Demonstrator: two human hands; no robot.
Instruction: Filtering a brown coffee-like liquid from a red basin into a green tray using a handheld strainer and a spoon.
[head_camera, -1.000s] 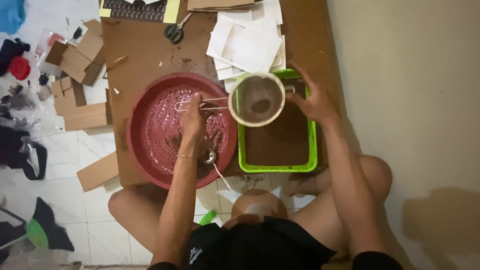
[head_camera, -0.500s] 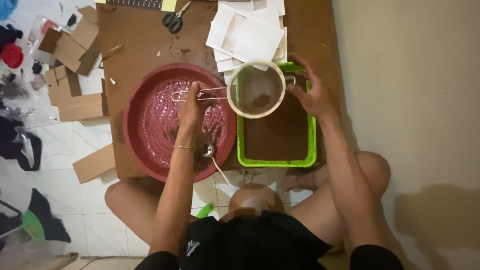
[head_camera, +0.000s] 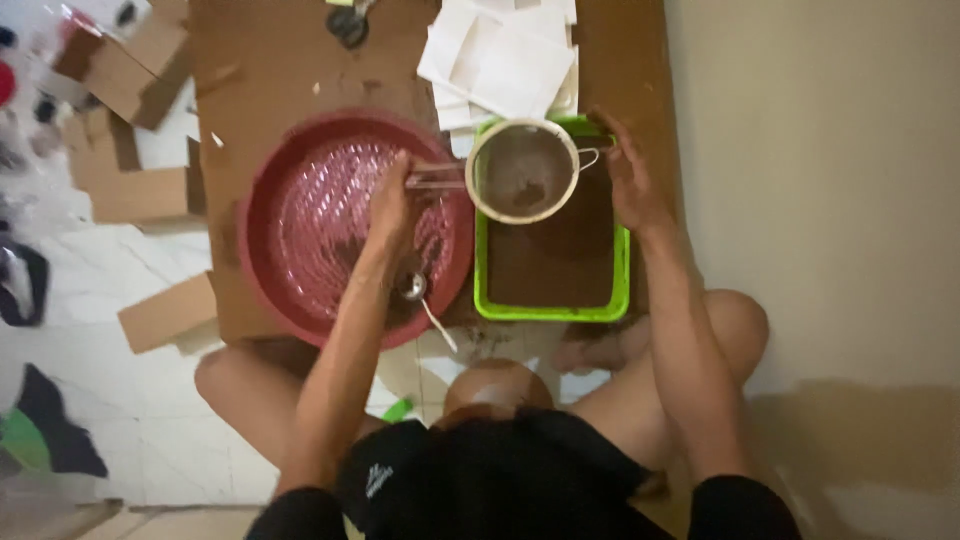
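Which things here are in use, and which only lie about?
In use: left hand, right hand, sieve, green tray, red basin.
Lying about: spoon, scissors, white papers, cardboard scraps.

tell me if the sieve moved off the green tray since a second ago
No. The sieve still sits over the green tray's top-left corner, beside the red basin.
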